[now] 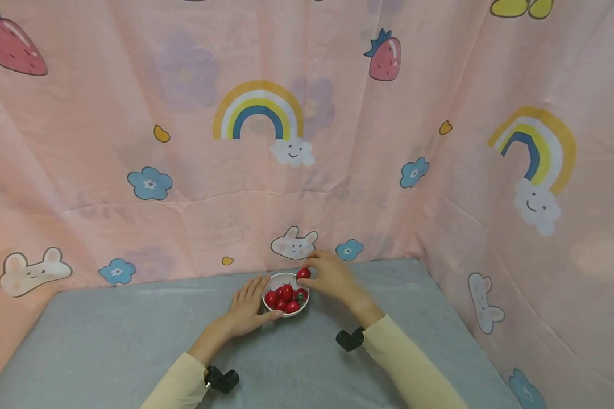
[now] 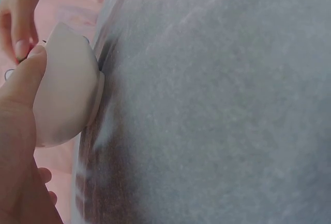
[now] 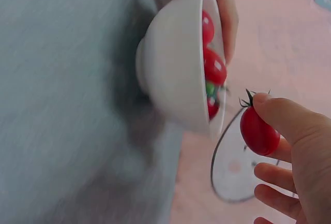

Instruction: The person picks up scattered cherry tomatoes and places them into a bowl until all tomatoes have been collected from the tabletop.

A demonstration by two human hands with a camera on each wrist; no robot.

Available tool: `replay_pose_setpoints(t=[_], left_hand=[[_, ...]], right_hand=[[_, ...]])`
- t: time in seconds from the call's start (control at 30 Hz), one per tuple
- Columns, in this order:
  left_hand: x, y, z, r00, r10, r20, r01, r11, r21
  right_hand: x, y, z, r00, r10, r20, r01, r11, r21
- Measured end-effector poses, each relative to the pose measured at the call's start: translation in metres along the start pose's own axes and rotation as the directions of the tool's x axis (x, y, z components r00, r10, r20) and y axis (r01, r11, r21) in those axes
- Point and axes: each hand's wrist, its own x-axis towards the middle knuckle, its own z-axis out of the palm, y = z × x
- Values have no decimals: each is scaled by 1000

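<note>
A white bowl [image 1: 286, 315] with several red cherry tomatoes [image 1: 286, 293] in it stands on the grey cloth. My left hand [image 1: 245, 314] holds the bowl from its left side, the thumb along the near rim and the fingers round the far side. In the left wrist view the thumb [image 2: 32, 76] lies at the rim. Between thumb and fingers my right hand [image 1: 332, 277] pinches one cherry tomato [image 3: 259, 131], just beyond the bowl's right rim. That tomato is held up level with the rim, and its green calyx shows under the thumb.
Grey cloth [image 1: 107, 346] covers the table. A pink printed curtain [image 1: 194, 227] hangs close behind the bowl, and another stretch of curtain [image 1: 542, 295] borders the right side. Each wrist wears a black device [image 1: 350, 339].
</note>
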Motion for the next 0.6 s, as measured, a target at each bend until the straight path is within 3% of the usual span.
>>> replay_pose_setpoints(t=[0.3, 0.6], left_hand=[[-1, 1, -3, 1000, -28, 5, 28, 1000, 0], [0, -4, -3, 1000, -26, 14, 26, 1000, -2]], right_hand=[[16, -28, 5, 999, -51, -12, 52, 999, 9], [20, -36, 5, 997, -77, -12, 77, 996, 38]])
